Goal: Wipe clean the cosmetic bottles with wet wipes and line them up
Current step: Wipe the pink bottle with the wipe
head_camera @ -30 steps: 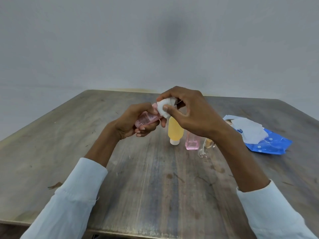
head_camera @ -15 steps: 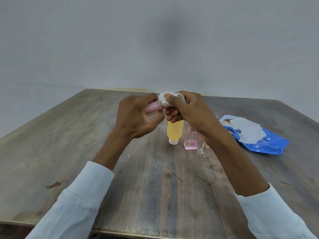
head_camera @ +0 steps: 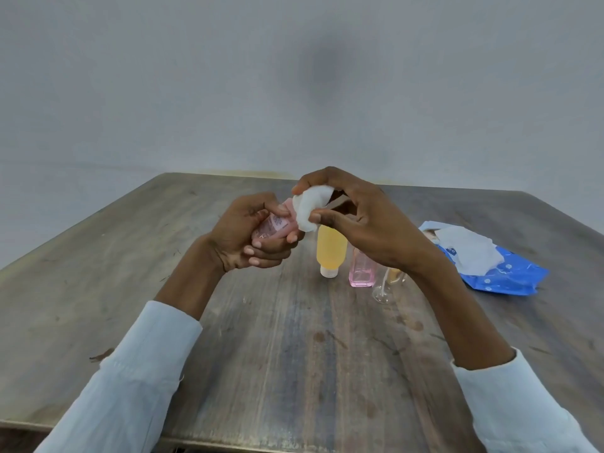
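Currently: left hand (head_camera: 243,238) is raised above the wooden table (head_camera: 130,273), left of centre, fingers curled round a pink bottle (head_camera: 274,226). Bottle is tilted, its upper end pointing up and right, printed label facing the camera. Its top end is covered by a white wet wipe (head_camera: 309,207). Right hand (head_camera: 366,220) pinches that wipe between thumb and fingertips, wrapping it over the bottle's end; remaining fingers are bent above it.

Below the right hand, standing on the table: an orange bottle (head_camera: 330,248) resting cap-down on its white cap, then just beside it a pink square bottle (head_camera: 361,273), then a clear bottle (head_camera: 385,287) partly hidden behind the right wrist. The three sit close together in a rough row; can't tell whether they touch.

Further right, well apart from the bottles, a blue wet-wipe pack (head_camera: 503,274) lies flat with a white wipe (head_camera: 467,248) spread out on top of it.

Light blue sleeves (head_camera: 130,380) cover both forearms at the bottom edge.
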### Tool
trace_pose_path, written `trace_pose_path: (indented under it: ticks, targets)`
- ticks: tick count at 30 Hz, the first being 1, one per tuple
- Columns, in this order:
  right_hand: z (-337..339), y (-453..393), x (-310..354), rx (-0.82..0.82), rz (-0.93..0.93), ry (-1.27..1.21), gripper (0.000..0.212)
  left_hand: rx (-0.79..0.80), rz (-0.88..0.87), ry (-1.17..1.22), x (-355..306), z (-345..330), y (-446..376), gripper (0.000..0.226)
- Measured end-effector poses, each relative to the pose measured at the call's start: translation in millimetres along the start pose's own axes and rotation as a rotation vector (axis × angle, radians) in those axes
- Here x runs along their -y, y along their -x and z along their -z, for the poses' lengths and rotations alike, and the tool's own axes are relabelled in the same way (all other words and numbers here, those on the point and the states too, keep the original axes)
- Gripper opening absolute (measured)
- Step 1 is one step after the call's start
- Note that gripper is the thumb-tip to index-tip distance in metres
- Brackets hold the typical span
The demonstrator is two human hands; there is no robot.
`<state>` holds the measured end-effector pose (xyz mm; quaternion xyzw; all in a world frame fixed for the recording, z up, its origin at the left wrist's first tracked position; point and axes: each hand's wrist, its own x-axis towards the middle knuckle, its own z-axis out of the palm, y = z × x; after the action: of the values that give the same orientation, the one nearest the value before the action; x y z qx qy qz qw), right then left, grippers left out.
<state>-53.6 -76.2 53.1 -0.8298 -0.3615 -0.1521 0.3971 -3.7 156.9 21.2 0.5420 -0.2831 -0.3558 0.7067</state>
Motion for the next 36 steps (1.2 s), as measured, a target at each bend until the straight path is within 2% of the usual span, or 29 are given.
trace_pose_path:
  ticks: [2,4,6,7,9,14,18,22,25,31,33,36]
  targets:
    - [-2.1,0.1,-2.8,-0.053,-0.036,0.017,0.025,-0.184,-0.106,-0.203,2.1,-6.5,-4.5,0.038]
    - [-5.4,-1.0,-4.9,-0.139,-0.118,0.04,0.015,-0.454,-0.315,-0.669,8.3,-17.0,-11.0,0.037]
    - [-7.6,-3.1,-6.1,-0.219,-0.183,0.067,0.012,-0.687,-0.578,-1.149,17.3,-26.3,-17.5,0.024]
    - [-7.6,-3.8,-5.8,-0.251,-0.2,0.073,0.015,-0.739,-0.67,-1.289,19.9,-29.6,-19.2,0.018]
    - [-5.5,-4.3,-3.9,-0.282,-0.225,0.052,0.024,-0.809,-0.756,-1.412,20.6,-33.1,-19.8,0.016]
    - [-6.7,-3.7,-1.8,-0.227,-0.322,-0.021,0.041,-0.988,-0.852,-1.599,19.2,-32.2,-17.0,0.02]
    - [-6.9,-3.1,2.5,-0.234,-0.357,0.069,0.062,-1.027,-0.842,-1.712,19.4,-31.6,-18.2,0.016]
    - [-5.7,-3.0,7.3,-0.22,-0.436,-0.091,0.056,-1.066,-0.811,-1.73,17.6,-32.0,-22.2,0.016]
    - [-9.3,-4.5,10.3,-0.261,-0.401,-0.122,0.06,-1.08,-0.794,-1.713,15.9,-33.2,-20.9,0.019]
    - [-12.7,-4.1,10.2,-0.363,-0.287,-0.028,0.073,-1.075,-0.763,-1.609,16.4,-35.1,-18.8,0.018]
    - [-11.9,-3.8,9.3,-0.366,-0.277,-0.002,0.069,-1.077,-0.756,-1.583,16.1,-36.0,-18.7,0.019]
    - [-9.7,-2.9,6.2,-0.372,-0.218,0.046,0.037,-1.032,-0.754,-1.502,15.2,-35.0,-17.9,0.019]
